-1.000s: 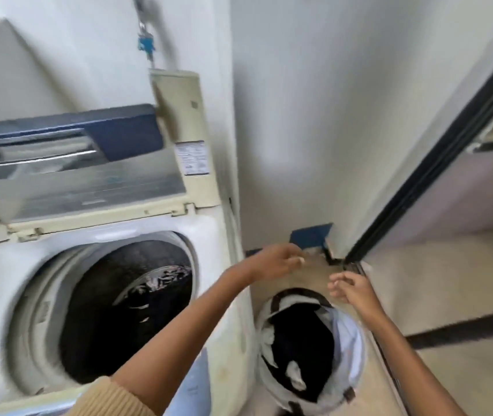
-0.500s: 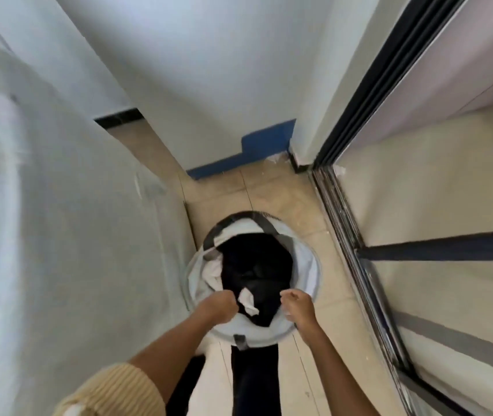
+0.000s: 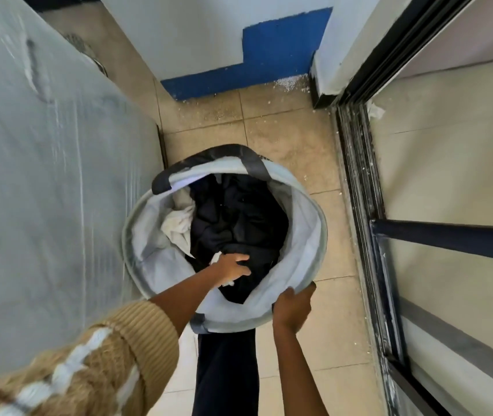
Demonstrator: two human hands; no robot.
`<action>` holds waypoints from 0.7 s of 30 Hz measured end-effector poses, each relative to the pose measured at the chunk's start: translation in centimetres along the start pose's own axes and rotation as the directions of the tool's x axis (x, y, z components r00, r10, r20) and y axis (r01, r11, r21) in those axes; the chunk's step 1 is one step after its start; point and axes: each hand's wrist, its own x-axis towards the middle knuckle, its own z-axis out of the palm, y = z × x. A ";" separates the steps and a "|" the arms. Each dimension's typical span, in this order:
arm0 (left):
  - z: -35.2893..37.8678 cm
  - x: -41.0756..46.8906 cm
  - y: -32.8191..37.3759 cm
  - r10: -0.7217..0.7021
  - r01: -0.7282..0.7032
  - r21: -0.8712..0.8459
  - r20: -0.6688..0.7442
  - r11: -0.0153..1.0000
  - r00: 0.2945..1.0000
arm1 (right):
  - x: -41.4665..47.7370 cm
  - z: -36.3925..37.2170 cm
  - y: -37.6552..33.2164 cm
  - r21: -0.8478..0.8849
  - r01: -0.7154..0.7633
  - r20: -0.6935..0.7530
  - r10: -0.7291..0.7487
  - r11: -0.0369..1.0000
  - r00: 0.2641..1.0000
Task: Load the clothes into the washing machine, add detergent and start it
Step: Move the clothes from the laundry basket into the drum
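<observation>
A round grey fabric laundry basket (image 3: pixel 308 235) with dark handles stands on the tiled floor beside the washing machine's side wall (image 3: pixel 53 190). Inside lie dark clothes (image 3: pixel 239 217) and a white garment (image 3: pixel 176 229). My left hand (image 3: pixel 231 268) reaches down into the basket and rests on the dark clothes, fingers spread, with a bit of white cloth under it. My right hand (image 3: pixel 293 307) grips the basket's near rim. The machine's drum and lid are out of view.
A sliding door track (image 3: pixel 365 223) with a dark frame runs along the right. A white wall with a blue base strip (image 3: pixel 257 67) closes the far end. White crumbs litter the tan floor tiles (image 3: pixel 281 127). A dark trouser leg (image 3: pixel 227 370) shows below the basket.
The view has swung from the open machine down to the basket. My left hand went deeper onto the dark clothes and my right hand took hold of the basket's rim.
</observation>
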 end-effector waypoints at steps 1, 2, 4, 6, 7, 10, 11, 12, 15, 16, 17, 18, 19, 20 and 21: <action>0.4 0.0 0.4 -0.016 0.017 -0.083 0.014 0.996 1.000 | -0.3 0.1 -0.1 0.008 0.036 -0.017 -0.036 0.999 0.999; 0.4 0.1 0.6 -0.014 0.012 -0.130 -0.014 0.991 1.000 | -0.5 0.0 -0.2 0.022 0.068 -0.027 -0.067 0.997 0.997; 0.1 -0.1 0.8 0.038 -0.065 -0.150 -0.179 0.987 0.983 | -1.0 -0.4 -0.5 0.029 0.138 -0.041 -0.137 0.990 0.990; -0.5 -1.1 1.2 0.107 -0.150 -0.126 -0.298 0.981 0.949 | -1.5 -1.1 -0.8 0.031 0.205 -0.030 -0.204 0.978 0.978; -0.7 -2.1 1.4 0.134 -0.174 -0.106 -0.313 0.979 0.940 | -1.7 -1.5 -1.0 0.034 0.230 -0.016 -0.230 0.973 0.973; -1.3 -5.5 2.2 0.183 -0.216 -0.086 -0.295 0.972 0.938 | -2.6 -2.9 -2.6 0.059 0.268 0.026 -0.269 0.962 0.963; -1.5 -6.8 2.3 0.206 -0.237 -0.074 -0.291 0.969 0.934 | -2.9 -3.5 -3.3 0.066 0.276 0.039 -0.279 0.959 0.960; -1.8 -8.1 2.3 0.238 -0.262 -0.042 -0.297 0.964 0.925 | -3.3 -4.1 -4.2 0.075 0.291 0.048 -0.295 0.954 0.954; -3.3 -12.2 2.3 0.354 -0.343 0.096 -0.357 0.934 0.865 | -4.8 -6.1 -7.1 0.105 0.335 0.083 -0.344 0.936 0.935; -3.9 -13.7 2.4 0.384 -0.370 0.111 -0.377 0.922 0.843 | -5.3 -6.6 -7.9 0.111 0.337 0.110 -0.348 0.935 0.931; -4.5 -15.3 2.5 0.408 -0.393 0.121 -0.395 0.911 0.823 | -5.7 -7.1 -8.6 0.109 0.331 0.144 -0.344 0.937 0.928; -5.3 -16.8 2.6 0.433 -0.419 0.128 -0.413 0.899 0.801 | -6.0 -7.5 -9.2 0.127 0.307 0.180 -0.326 0.943 0.928; -6.1 -18.2 2.8 0.460 -0.449 0.133 -0.429 0.884 0.778 | -6.1 -7.8 -9.6 0.156 0.269 0.212 -0.298 0.950 0.931; -7.0 -19.4 3.1 0.486 -0.479 0.137 -0.445 0.867 0.752 | -6.1 -8.0 -10.0 0.198 0.222 0.240 -0.267 0.955 0.933; -7.9 -20.7 3.5 0.506 -0.502 0.145 -0.468 0.852 0.724 | -6.2 -8.3 -10.4 0.235 0.174 0.268 -0.236 0.956 0.934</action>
